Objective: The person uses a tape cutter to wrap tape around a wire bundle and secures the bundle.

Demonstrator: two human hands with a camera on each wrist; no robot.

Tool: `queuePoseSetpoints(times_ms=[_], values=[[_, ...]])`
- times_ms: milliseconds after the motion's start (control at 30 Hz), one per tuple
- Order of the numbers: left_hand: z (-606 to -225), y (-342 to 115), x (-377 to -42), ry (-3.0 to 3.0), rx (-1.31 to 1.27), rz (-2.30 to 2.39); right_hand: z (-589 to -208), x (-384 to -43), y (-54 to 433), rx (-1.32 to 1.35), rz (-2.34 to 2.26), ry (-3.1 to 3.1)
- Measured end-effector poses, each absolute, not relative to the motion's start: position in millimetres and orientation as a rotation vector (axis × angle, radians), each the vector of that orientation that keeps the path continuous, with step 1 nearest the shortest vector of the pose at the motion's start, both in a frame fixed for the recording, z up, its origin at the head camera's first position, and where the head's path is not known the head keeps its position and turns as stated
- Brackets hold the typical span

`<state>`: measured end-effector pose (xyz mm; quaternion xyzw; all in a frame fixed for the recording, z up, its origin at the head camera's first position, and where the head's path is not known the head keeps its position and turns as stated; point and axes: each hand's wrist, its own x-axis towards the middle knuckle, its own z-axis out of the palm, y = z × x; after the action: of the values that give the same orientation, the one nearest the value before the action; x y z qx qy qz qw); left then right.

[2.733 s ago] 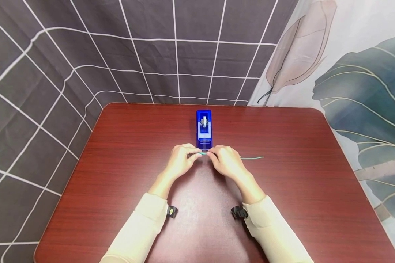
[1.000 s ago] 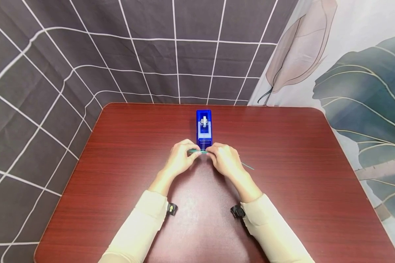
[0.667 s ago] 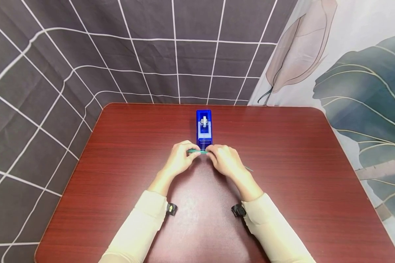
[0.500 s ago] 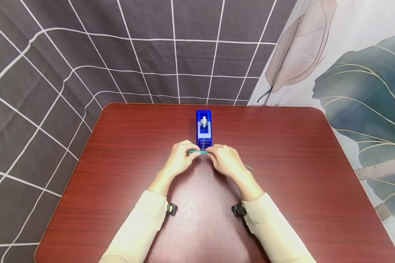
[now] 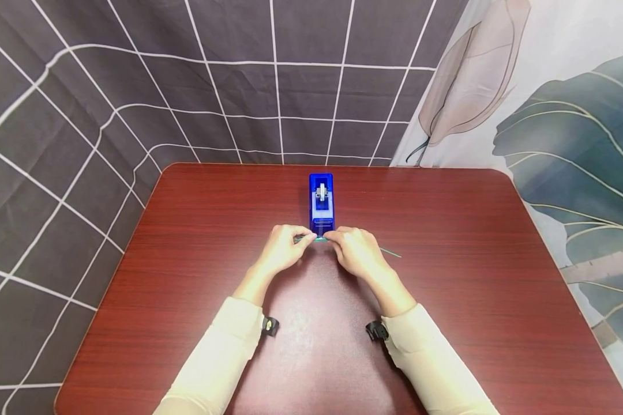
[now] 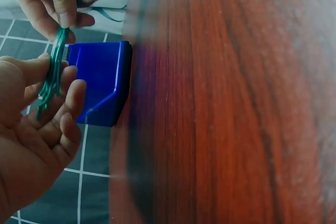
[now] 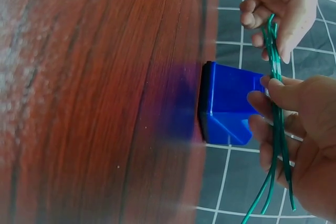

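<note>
Both hands meet at the front of a blue tape dispenser (image 5: pixel 322 214), pinching one bundle of thin green wires (image 7: pixel 276 124). In the head view my left hand (image 5: pixel 281 248) has thumb and fingers on the bundle's short left end, just at the dispenser's front. My right hand (image 5: pixel 360 252) grips the bundle a little to the right, thumb over fingers. Loose wire tails hang past the right palm in the right wrist view. A shiny, clear patch shows around the green wires (image 6: pixel 56 61) between the two hands, in the left wrist view. The dispenser stands upright, a light tape roll inside.
The reddish-brown wooden table (image 5: pixel 213 202) extends around the hands. A dark grey curtain with white grid lines (image 5: pixel 239 86) hangs behind and at left; a leaf-patterned curtain (image 5: pixel 560 173) hangs at right. A black wrist camera (image 5: pixel 376 331) is strapped at the right cuff.
My left fingers have shifted on the bundle and the left index finger has come lower. The loose wire tail at right has swung up a little. The dispenser stays put.
</note>
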<state>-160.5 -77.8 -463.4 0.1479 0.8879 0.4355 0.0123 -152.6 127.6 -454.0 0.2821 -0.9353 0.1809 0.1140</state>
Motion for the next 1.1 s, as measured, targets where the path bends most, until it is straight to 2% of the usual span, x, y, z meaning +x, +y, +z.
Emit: queuePoseSetpoints(times_ms=[567, 1100], values=[[-466.5, -77.5, -161.2, 2.766, 0.553, 1.466, -450.4, -151.7, 123.4, 0.669, 0.611, -2.853], [-468.1, -78.0, -160.2, 2.814, 0.57, 1.516, -452.8, -151.3, 122.7, 0.651, 0.689, -2.815]])
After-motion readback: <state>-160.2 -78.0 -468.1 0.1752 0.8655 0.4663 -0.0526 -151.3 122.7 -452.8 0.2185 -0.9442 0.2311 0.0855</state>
